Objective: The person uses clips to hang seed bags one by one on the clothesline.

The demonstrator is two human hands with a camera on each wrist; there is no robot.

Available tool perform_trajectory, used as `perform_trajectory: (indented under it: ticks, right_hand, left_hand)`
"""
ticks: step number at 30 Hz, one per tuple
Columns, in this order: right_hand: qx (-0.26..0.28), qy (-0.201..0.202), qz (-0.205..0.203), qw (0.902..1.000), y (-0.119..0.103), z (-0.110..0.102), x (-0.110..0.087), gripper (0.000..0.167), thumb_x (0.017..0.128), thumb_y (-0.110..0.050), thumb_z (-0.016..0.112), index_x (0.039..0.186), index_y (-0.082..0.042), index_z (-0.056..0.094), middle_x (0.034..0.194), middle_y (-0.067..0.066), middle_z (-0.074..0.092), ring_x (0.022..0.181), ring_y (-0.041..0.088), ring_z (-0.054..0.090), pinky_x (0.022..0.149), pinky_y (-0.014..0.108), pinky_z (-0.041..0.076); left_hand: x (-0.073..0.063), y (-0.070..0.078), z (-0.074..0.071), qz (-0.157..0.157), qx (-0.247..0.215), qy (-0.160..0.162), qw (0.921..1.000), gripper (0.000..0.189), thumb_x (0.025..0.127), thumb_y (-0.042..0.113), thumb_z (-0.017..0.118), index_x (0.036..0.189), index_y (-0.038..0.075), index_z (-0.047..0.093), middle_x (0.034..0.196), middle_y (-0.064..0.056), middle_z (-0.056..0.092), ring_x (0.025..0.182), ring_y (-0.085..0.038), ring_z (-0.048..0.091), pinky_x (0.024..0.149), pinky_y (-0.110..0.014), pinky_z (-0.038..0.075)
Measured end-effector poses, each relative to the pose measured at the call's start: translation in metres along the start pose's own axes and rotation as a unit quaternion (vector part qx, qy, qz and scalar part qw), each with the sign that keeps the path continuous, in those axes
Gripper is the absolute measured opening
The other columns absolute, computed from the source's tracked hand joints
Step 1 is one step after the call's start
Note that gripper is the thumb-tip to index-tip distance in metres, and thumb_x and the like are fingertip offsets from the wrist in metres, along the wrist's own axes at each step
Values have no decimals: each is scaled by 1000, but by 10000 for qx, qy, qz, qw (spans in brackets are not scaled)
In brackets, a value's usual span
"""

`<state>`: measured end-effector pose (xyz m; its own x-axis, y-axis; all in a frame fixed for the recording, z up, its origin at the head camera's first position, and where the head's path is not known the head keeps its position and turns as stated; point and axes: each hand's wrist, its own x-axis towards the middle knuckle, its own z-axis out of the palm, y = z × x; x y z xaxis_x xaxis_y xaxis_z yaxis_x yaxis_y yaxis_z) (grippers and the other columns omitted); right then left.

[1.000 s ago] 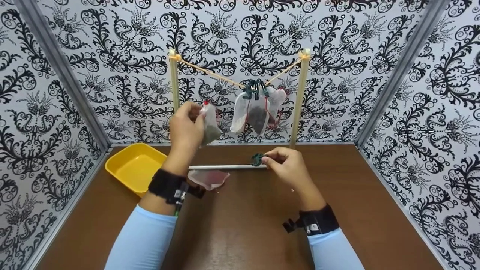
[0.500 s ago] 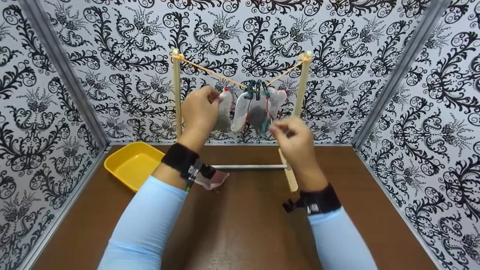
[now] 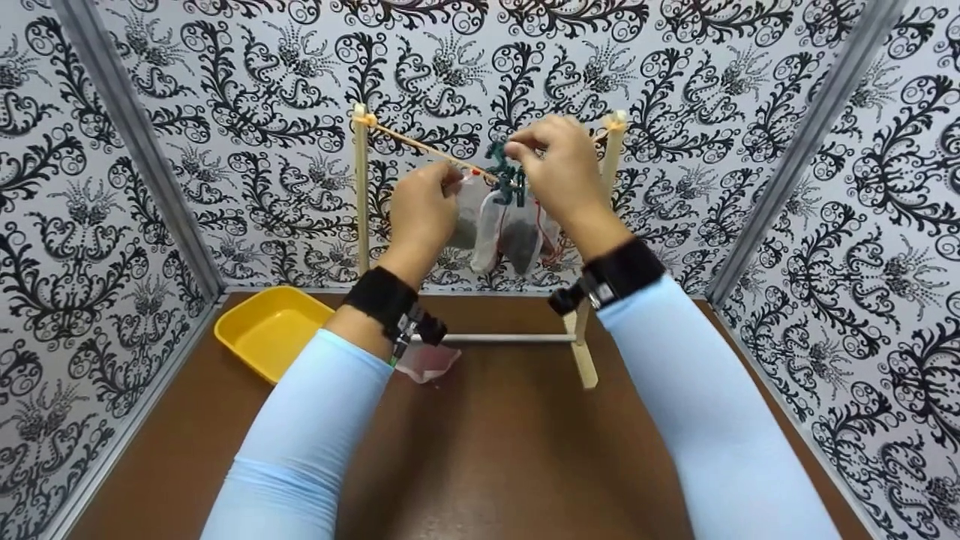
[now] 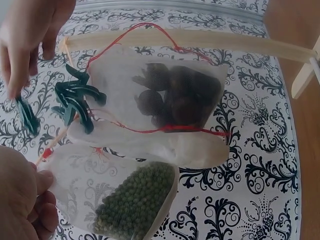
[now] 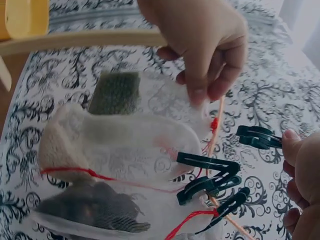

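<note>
My left hand [image 3: 424, 214] pinches the top corner of a white mesh bag [image 4: 135, 200] of small green peas or beans. Its red-corded top is right at the orange line [image 3: 427, 148], left of the other bags. Just above the line, my right hand [image 3: 561, 169] pinches a dark green clothes peg [image 5: 259, 137] by its end. Several similar pegs [image 4: 77, 100] sit bunched at the line's low middle. From them hang a mesh bag with dark round things [image 4: 175, 95] and one with pale, grain-like contents [image 5: 62, 142]; red drawstrings dangle beside them.
Two wooden posts [image 3: 362, 202] carry the line, and a white rod [image 3: 510, 338] runs low between their feet. A yellow tray [image 3: 225, 330] stands at left. Another mesh bag, reddish inside [image 3: 429, 364], lies on the brown table, partly behind the left wrist. Patterned walls enclose the back and sides.
My left hand has moved up and right, bringing the bag of green contents to the line. My right hand has risen from low over the table to above the line with the peg.
</note>
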<state>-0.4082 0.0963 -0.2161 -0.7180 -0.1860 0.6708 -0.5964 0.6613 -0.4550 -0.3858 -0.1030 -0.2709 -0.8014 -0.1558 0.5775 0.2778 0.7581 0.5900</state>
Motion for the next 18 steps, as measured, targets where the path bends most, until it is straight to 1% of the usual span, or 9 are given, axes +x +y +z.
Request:
perform_trajectory:
  ticks: [2,4,7,8,11,14,16,18]
  right_hand:
    - [-172,-286,-80,9994,-4,6,9,25,106,-34,77,119,-14,84,119,2,79,117,20,64,112,34,53]
    - [-313,-446,-173,9984,-7,12,14,24,106,-34,78,118,-14,85,118,2,79,117,20,64,110,34,54]
    - [-466,-631,-211,9967,-10,18,18,20,106,-32,79,114,-15,86,117,2,78,115,20,65,109,34,56]
    - [-491,-686,-167,9963,-11,20,18,19,106,-32,79,113,-16,86,116,2,78,114,20,64,107,33,56]
    - [-538,-952,8,9940,-13,23,17,18,106,-31,79,113,-17,86,118,2,78,115,20,66,109,34,57]
    - [-668,-1299,91,9892,-14,24,15,26,107,-35,78,123,-16,84,126,2,77,124,22,67,115,37,56]
    - [-817,-1498,18,9853,-14,24,13,36,107,-39,78,135,-16,80,133,2,75,130,24,65,119,39,54]
    - [-975,-1584,-163,9824,-13,23,11,45,107,-42,77,144,-16,76,136,5,73,134,26,62,122,42,52]
  left_hand:
    - [1,1,1,52,76,19,10000,13,105,8,77,116,13,83,118,-8,86,108,-27,79,98,-38,66]
    - [3,2,2,36,106,10,9999,13,105,9,78,116,14,83,116,-8,86,107,-27,79,97,-38,66]
    - [4,2,3,67,81,28,9999,11,105,10,78,114,14,83,114,-7,85,104,-27,77,96,-39,65]
    - [4,2,4,84,66,46,9999,11,105,9,78,113,14,83,113,-7,85,103,-27,77,95,-39,65]
    - [3,1,5,206,37,149,9997,8,104,8,78,109,13,82,110,-8,85,100,-27,77,93,-39,65]
    - [1,-1,6,372,14,296,9989,9,103,4,76,106,11,81,107,-9,85,97,-29,78,89,-41,65]
    - [0,-3,6,443,22,381,9983,10,103,3,75,106,10,81,108,-10,86,98,-31,79,89,-43,65]
    - [-2,-5,6,462,21,418,9981,11,102,2,75,107,10,81,110,-9,86,100,-31,80,91,-43,66]
